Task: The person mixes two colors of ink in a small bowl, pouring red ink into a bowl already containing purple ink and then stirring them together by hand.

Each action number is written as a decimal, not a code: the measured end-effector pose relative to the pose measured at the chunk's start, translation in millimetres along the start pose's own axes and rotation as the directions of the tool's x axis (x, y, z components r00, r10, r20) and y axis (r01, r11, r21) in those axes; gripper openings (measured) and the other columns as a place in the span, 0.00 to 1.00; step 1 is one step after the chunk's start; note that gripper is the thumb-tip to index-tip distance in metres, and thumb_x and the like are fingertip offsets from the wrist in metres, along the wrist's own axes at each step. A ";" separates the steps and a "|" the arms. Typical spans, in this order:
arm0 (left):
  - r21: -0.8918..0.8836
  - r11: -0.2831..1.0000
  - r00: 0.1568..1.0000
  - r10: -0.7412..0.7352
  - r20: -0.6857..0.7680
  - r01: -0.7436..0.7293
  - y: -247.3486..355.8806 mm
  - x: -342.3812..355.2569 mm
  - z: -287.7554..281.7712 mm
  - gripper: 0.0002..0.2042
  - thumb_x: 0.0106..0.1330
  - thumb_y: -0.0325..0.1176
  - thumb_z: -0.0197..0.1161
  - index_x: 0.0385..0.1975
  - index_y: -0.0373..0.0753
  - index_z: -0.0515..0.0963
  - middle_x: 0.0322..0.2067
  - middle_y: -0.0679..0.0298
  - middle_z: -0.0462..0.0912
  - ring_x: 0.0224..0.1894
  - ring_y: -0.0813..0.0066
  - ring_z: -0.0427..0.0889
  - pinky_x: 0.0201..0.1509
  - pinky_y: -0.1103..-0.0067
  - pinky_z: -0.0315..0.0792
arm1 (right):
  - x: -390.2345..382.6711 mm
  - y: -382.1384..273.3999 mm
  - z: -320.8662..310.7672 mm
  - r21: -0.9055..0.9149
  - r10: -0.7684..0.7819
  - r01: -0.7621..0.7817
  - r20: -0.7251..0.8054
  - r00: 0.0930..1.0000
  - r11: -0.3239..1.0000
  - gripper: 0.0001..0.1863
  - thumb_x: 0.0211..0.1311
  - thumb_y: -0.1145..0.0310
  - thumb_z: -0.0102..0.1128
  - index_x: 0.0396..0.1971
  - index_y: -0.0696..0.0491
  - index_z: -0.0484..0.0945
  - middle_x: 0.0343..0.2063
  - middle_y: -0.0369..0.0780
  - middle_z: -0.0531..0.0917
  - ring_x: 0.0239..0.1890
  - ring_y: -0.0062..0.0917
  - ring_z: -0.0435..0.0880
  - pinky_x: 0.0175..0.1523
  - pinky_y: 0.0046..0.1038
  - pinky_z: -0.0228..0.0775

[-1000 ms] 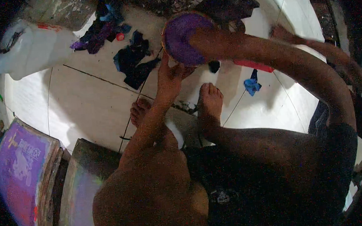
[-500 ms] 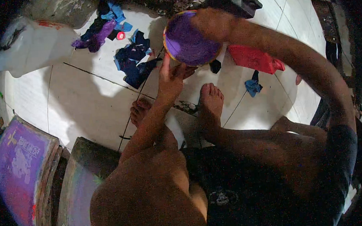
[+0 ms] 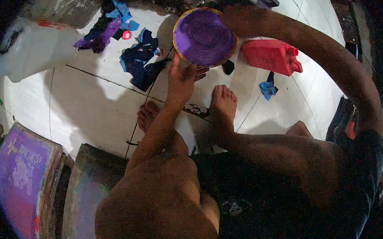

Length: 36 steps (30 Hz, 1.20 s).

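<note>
While the left hand (image 3: pixel 183 78) sits partly open under the near left side of a round, yellow-rimmed container (image 3: pixel 175 46), some of its fingers extended to the right beneath it, the right hand (image 3: pixel 237 22) reaches the container's right rim in deep shadow; whether its fingers are closed or loose cannot be told. Purple paint (image 3: pixel 204 42) coats the container's inside, which faces up toward the person, beyond the bare feet (image 3: pixel 224 102) and over the tiled floor (image 3: pixel 96 110). Dark blue scraps (image 3: pixel 142 63) lie left of it, a red jug (image 3: pixel 266 57) just to the right, and a small blue scrap (image 3: pixel 268 90) nearer the person than the jug.
</note>
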<state>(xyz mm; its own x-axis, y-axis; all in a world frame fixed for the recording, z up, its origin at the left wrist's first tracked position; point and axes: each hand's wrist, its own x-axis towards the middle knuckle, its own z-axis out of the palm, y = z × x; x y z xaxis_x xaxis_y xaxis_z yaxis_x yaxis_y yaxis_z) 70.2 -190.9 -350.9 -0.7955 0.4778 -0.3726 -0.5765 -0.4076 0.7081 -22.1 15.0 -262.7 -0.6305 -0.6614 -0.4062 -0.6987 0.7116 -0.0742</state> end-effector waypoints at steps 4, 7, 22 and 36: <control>0.025 1.000 1.000 0.002 -0.021 -0.002 -5.6 -0.4 -2.7 0.36 0.76 0.28 0.53 0.76 0.47 0.38 0.50 0.47 0.82 0.49 0.58 0.86 0.52 0.66 0.83 | -2.2 4.2 -19.6 0.008 0.084 -0.086 0.098 0.992 0.996 0.19 0.55 0.64 0.66 0.45 0.58 0.83 0.39 0.51 0.87 0.47 0.42 0.87 0.53 0.41 0.81; 0.063 0.998 0.999 0.005 -0.050 -0.001 -0.8 -4.0 0.8 0.36 0.77 0.29 0.53 0.76 0.46 0.37 0.49 0.47 0.82 0.49 0.58 0.86 0.52 0.66 0.83 | -15.3 3.4 -13.6 0.038 0.031 -0.035 0.117 0.993 0.999 0.18 0.55 0.64 0.66 0.44 0.58 0.82 0.40 0.51 0.87 0.47 0.42 0.87 0.52 0.41 0.81; 0.056 0.998 0.999 0.042 0.020 -0.043 -1.1 -0.1 -0.5 0.28 0.77 0.28 0.52 0.72 0.41 0.48 0.51 0.49 0.80 0.49 0.59 0.86 0.52 0.66 0.83 | 2.7 -3.1 -1.5 0.043 0.021 -0.025 0.100 0.995 0.999 0.17 0.55 0.67 0.63 0.44 0.58 0.82 0.38 0.51 0.86 0.45 0.43 0.88 0.50 0.41 0.82; 0.038 0.992 0.991 0.116 0.060 -0.118 -6.4 -1.9 -2.1 0.34 0.77 0.30 0.53 0.76 0.44 0.41 0.51 0.48 0.80 0.48 0.59 0.86 0.52 0.67 0.83 | -3.4 21.9 -27.4 -0.005 0.081 -0.081 0.065 0.995 0.997 0.16 0.56 0.69 0.61 0.44 0.58 0.81 0.37 0.50 0.86 0.43 0.43 0.88 0.48 0.41 0.83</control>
<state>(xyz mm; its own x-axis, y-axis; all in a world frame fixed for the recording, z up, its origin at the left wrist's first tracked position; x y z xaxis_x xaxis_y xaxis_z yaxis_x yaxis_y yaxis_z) 75.1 -190.9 -356.0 -0.8443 0.4733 -0.2514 -0.4709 -0.4311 0.7697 -44.5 26.4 -238.0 -0.6616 -0.5847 -0.4694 -0.6471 0.7615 -0.0364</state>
